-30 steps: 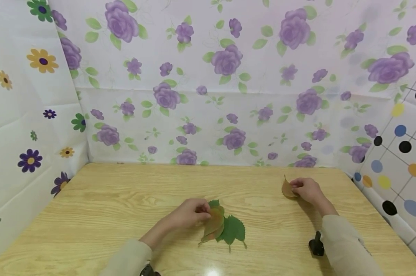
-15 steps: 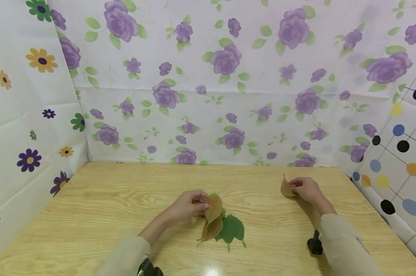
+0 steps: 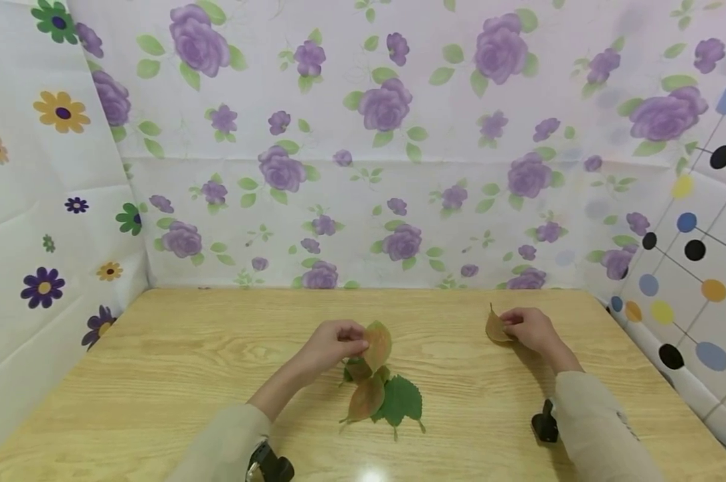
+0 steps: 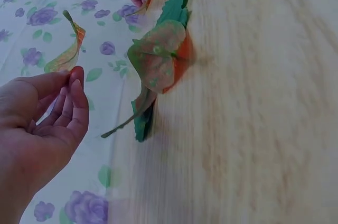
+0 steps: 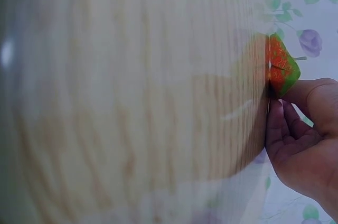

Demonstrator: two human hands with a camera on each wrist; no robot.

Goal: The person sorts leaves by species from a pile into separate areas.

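My left hand pinches a yellowish-orange leaf between thumb and fingers, raised over a small pile. In the left wrist view that leaf stands up from the fingertips, its stem at the top. Below it lie a reddish-brown leaf and a green serrated leaf, with another brownish leaf partly covered. Far to the right, my right hand pinches a brown leaf by its edge, right at the tabletop. The right wrist view shows this leaf orange and green, upright beside the thumb.
The wooden table reaches back to a floral cloth wall. Patterned cloth sheets also stand at the left and right. Black camera mounts sit at both wrists.
My left hand has lifted the yellowish-orange leaf up and away from the pile, uncovering the leaves beneath. The right hand stays in place with its leaf. The head view has shifted slightly.
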